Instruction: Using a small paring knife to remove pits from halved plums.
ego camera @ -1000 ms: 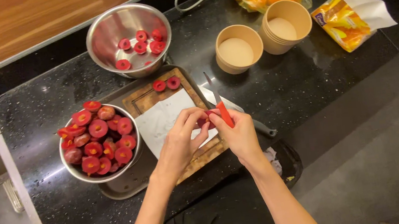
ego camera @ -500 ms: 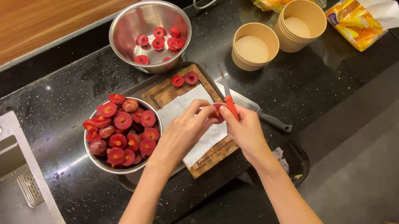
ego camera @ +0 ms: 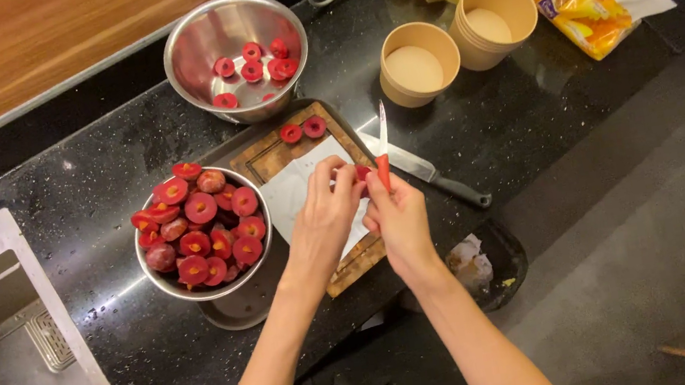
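A black speckled counter [ego camera: 532, 128] is carrying a wooden cutting board [ego camera: 264, 154] at the centre, two steel bowls [ego camera: 235, 50] of red fruit halves, two paper cups [ego camera: 418, 63], a knife [ego camera: 440, 180], and snack and orange bags sitting at the upper right.

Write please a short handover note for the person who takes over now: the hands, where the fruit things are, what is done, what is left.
Left hand: holds a red fruit piece over the cutting board.
Right hand: grips a red-handled paring knife, blade up, at that piece.
Done: several cored pieces in the far steel bowl; two more lie on the board's far edge.
Left: the near bowl is full of red fruit halves with yellow centres.
A larger knife lies beside the board.
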